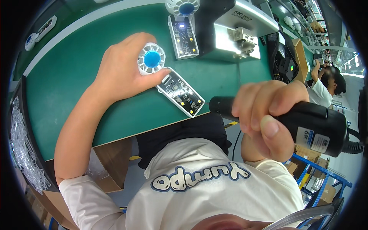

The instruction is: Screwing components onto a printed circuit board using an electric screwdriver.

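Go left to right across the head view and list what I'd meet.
Clear, shiny bundle → left hand → white-framed circuit-board unit → right hand → co-worker in white.

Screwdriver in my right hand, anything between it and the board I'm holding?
Nothing visible stands between the black screwdriver and the circuit board: the tip points toward the board's lower right end, with the left hand at the other.
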`<state>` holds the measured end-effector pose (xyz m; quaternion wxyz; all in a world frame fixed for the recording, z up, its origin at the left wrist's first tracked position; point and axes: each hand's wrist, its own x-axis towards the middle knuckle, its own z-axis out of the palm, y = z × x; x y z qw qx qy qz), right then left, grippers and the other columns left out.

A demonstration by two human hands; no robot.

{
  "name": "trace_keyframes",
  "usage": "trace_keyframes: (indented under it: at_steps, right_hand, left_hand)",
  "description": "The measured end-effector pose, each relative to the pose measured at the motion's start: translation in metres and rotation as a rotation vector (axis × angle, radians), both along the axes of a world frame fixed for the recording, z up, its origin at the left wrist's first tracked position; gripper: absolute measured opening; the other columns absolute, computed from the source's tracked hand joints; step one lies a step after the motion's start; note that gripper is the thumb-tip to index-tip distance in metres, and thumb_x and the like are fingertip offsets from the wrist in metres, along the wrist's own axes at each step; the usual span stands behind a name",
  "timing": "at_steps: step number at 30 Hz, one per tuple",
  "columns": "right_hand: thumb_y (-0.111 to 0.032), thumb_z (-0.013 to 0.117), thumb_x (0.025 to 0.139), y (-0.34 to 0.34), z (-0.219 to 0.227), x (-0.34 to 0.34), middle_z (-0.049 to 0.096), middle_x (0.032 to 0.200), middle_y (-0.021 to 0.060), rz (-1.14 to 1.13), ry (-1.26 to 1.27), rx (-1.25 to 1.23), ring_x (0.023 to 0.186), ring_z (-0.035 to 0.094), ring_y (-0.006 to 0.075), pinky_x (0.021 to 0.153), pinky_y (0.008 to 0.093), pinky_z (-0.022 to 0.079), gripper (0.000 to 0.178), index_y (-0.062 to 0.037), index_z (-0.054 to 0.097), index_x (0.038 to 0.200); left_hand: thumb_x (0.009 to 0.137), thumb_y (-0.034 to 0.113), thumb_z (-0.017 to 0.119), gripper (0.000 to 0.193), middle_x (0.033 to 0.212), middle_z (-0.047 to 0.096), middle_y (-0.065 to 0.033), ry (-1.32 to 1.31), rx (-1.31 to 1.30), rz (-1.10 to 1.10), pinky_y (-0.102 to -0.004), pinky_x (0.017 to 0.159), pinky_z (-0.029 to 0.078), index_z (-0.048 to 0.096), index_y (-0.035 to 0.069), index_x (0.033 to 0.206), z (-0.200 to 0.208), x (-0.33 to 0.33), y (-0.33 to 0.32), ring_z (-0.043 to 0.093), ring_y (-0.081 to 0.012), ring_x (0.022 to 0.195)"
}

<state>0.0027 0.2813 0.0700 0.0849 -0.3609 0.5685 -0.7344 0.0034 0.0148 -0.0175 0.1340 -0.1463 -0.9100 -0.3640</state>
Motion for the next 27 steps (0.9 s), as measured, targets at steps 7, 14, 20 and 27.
trace_keyframes:
  at_steps: [7,14,20,27]
  right_hand:
    - [-0.008,0.061,0.081,0.006,0.026,-0.011,0.055,0.07,0.0067,0.006,0.03,0.031,0.053,0.052,0.0161,0.062,0.0347,0.047,0.027,-0.0042,0.05,0.105]
    - [-0.004,0.059,0.082,0.002,0.04,-0.058,0.055,0.066,0.0092,-0.627,0.24,-0.141,0.052,0.052,0.0182,0.058,0.0355,0.049,0.024,0.0004,0.052,0.104]
    - [0.0,0.064,0.08,0.015,0.033,-0.057,0.058,0.066,0.008,-0.422,0.109,-0.111,0.054,0.056,0.0175,0.059,0.0336,0.051,0.031,0.0002,0.054,0.109]
    - [-0.009,0.054,0.085,0.002,0.015,0.008,0.054,0.074,0.0066,-0.005,0.064,-0.149,0.055,0.053,0.0165,0.062,0.036,0.047,0.033,-0.0021,0.05,0.117]
  left_hand:
    - [0.067,0.029,0.083,0.048,0.093,0.067,-0.0135,0.011,-0.016,0.022,-0.0384,0.071,0.053,0.062,0.004,0.103,0.003,0.002,-0.001,0.067,-0.033,0.081]
    - [0.068,0.031,0.083,0.048,0.093,0.067,-0.014,-0.006,-0.01,0.021,-0.0386,0.07,0.054,0.062,0.003,0.101,0.007,0.005,0.005,0.068,-0.033,0.081]
    - [0.069,0.032,0.082,0.048,0.094,0.067,-0.0144,-0.014,-0.005,0.055,-0.0395,0.071,0.053,0.062,0.003,0.102,0.003,0.006,0.0,0.067,-0.0336,0.082]
    - [0.07,0.03,0.081,0.048,0.094,0.067,-0.0135,0.017,-0.027,0.058,-0.0378,0.073,0.053,0.062,0.004,0.104,-0.001,0.002,-0.004,0.067,-0.0315,0.083]
